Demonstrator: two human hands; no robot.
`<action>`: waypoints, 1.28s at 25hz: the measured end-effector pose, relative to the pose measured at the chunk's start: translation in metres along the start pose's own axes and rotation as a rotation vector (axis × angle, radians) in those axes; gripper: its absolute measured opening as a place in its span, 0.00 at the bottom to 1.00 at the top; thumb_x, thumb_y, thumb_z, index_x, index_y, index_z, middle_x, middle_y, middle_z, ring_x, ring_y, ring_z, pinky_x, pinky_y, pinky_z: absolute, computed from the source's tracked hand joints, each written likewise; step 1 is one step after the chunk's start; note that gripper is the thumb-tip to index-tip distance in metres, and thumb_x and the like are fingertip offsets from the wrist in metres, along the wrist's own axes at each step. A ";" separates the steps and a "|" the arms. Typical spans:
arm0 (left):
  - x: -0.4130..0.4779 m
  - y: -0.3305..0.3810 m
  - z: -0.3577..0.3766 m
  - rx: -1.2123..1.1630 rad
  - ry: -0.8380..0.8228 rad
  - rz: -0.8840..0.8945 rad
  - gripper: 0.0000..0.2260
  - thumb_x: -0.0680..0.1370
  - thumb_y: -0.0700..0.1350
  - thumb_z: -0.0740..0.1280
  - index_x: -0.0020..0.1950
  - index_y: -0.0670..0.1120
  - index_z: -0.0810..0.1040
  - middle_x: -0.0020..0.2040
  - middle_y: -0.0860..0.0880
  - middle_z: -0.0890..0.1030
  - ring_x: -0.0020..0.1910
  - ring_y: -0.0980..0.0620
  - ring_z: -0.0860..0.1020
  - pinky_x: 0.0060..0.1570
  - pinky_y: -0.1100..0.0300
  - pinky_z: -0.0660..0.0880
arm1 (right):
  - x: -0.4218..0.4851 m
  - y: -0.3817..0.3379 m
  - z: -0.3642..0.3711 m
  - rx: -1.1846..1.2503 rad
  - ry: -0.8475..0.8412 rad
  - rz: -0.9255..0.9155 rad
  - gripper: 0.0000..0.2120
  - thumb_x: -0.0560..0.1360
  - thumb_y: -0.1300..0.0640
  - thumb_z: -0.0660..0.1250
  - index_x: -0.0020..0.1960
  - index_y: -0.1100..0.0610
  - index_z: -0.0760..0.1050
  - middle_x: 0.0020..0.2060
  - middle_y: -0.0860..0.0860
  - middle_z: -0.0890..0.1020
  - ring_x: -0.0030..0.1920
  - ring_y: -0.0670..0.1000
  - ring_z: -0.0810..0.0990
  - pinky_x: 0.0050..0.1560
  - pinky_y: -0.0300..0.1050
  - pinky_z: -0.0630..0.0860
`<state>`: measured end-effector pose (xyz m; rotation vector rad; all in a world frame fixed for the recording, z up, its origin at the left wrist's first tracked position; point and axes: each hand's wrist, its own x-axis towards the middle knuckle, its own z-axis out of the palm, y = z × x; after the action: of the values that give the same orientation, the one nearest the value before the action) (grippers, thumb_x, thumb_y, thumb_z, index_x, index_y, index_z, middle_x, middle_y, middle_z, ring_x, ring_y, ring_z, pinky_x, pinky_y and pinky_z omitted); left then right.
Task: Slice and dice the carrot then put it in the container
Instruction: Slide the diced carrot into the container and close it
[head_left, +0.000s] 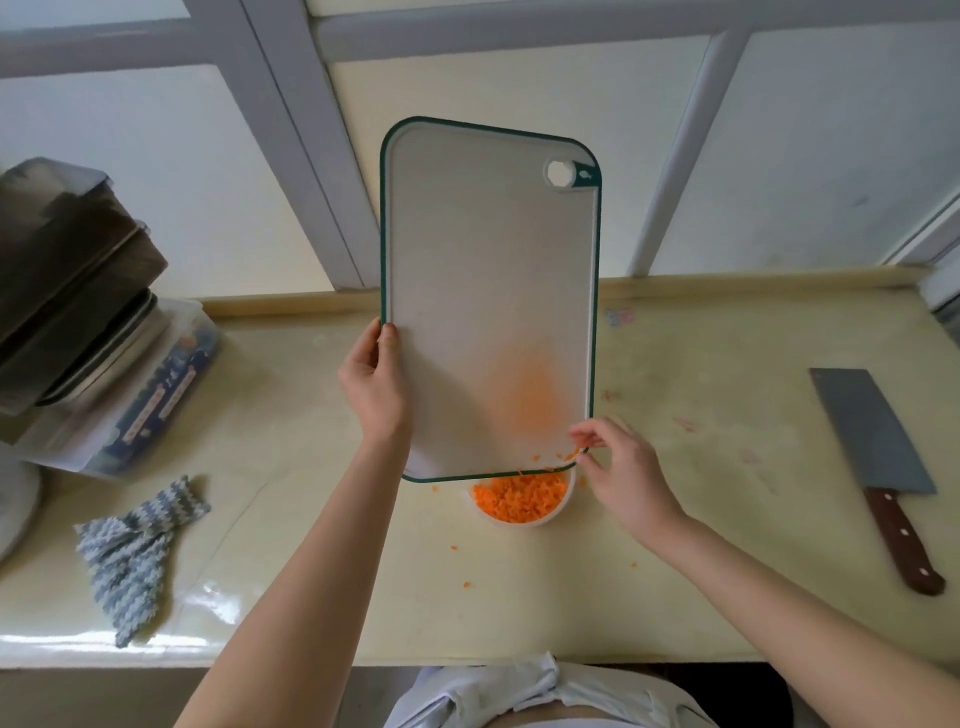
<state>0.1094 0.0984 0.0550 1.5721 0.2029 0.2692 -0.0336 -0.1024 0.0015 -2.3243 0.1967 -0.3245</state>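
Your left hand (371, 384) grips the left edge of the cutting board (488, 260), thumb on its face, holding it tilted up with the lower edge over the container (524, 521). The container sits on the surface (701, 519), filled with diced carrot (519, 499). An orange smear marks the board's lower face. Your right hand (621, 467) is at the lower right corner, fingers loosely bent, tips among a few carrot bits; cannot tell whether they pinch any. Stray bits (466, 584) lie near the container. The cleaver (878, 447) lies flat, well apart to the right. A striped cloth (135, 551) lies to the left.
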 end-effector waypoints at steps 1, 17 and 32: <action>-0.003 0.000 0.006 0.002 -0.014 -0.007 0.09 0.79 0.42 0.61 0.51 0.45 0.81 0.43 0.57 0.79 0.40 0.65 0.73 0.45 0.68 0.71 | -0.002 -0.001 -0.003 0.006 -0.034 -0.008 0.11 0.70 0.70 0.72 0.51 0.60 0.80 0.41 0.48 0.80 0.43 0.48 0.78 0.50 0.21 0.65; -0.092 -0.036 0.146 0.140 -0.256 -0.149 0.13 0.78 0.41 0.61 0.33 0.46 0.73 0.28 0.54 0.71 0.29 0.57 0.66 0.35 0.60 0.62 | -0.054 0.108 -0.088 -0.051 0.115 0.823 0.21 0.83 0.51 0.49 0.33 0.54 0.64 0.33 0.56 0.73 0.40 0.58 0.74 0.40 0.49 0.65; -0.135 -0.094 0.211 0.470 -0.497 -0.207 0.13 0.81 0.39 0.54 0.55 0.37 0.77 0.51 0.40 0.80 0.52 0.41 0.77 0.46 0.57 0.69 | -0.079 0.177 -0.114 -0.286 0.003 0.974 0.21 0.83 0.56 0.48 0.51 0.65 0.77 0.52 0.63 0.80 0.53 0.62 0.77 0.46 0.49 0.69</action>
<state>0.0463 -0.1413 -0.0460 2.0103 0.0368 -0.3587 -0.1495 -0.2835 -0.0625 -2.1917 1.3766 0.2068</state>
